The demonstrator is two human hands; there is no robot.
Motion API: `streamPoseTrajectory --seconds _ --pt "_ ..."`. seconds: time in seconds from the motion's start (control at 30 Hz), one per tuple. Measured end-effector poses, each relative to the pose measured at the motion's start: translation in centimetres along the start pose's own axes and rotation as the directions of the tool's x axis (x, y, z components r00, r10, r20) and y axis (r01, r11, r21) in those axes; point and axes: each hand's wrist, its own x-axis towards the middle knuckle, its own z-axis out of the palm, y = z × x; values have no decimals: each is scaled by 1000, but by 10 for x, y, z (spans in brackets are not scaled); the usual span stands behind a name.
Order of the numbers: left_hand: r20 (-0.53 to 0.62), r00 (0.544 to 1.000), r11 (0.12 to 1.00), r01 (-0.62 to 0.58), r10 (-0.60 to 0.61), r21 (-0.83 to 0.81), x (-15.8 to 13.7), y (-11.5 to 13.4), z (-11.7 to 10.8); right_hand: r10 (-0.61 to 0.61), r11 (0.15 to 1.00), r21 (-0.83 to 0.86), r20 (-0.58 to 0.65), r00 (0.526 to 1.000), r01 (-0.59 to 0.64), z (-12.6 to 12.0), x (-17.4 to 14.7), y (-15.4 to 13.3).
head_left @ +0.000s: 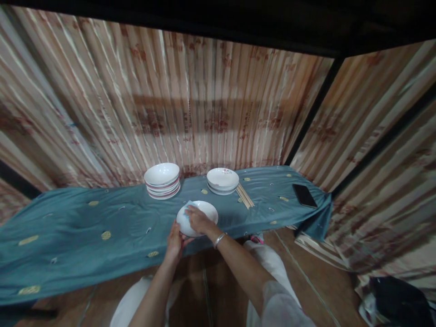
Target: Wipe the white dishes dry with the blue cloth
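A white bowl (208, 211) is tilted above the front part of the cloth-covered table. My left hand (175, 240) grips its near left rim, fingers wrapped under the edge. Inside the bowl, my right hand (197, 219) presses a light blue cloth (188, 206) against the inner surface, its fingers closed over it. Behind the bowl to the left stands a stack of white bowls (162, 180) with reddish bands. To the right sits a shorter stack of white plates (222, 180), the top one bearing a floral print. Several wooden chopsticks (245, 196) lie beside the plates.
A teal patterned tablecloth (129, 227) covers the long narrow table and hangs over its front edge. Near the right end lies a black phone (304, 195). Pleated curtains (211, 100) close off the back and right, with dark frame posts (315, 109). A dark bag (398, 299) is on the floor at right.
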Motion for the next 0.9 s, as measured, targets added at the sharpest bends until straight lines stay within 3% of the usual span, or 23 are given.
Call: streamPoseTrajectory --seconds 0.13,0.27,0.47,0.7,0.9 --pt "15 1000 1000 -3 3 12 1 0 0 59 994 -95 -13 998 -60 -9 -8 19" --pt "33 999 1000 -5 4 26 0 0 0 39 978 -207 -8 999 -39 -20 -20 34" --pt "46 999 1000 0 -1 25 2 -2 -1 50 968 -248 17 999 -44 -33 -45 45" --pt "7 1000 1000 -7 7 19 5 -6 1 77 971 -228 27 997 -69 -37 -94 29" --pt "0 1000 1000 -6 6 29 2 -6 2 131 987 -81 -73 989 -137 -17 -125 1"
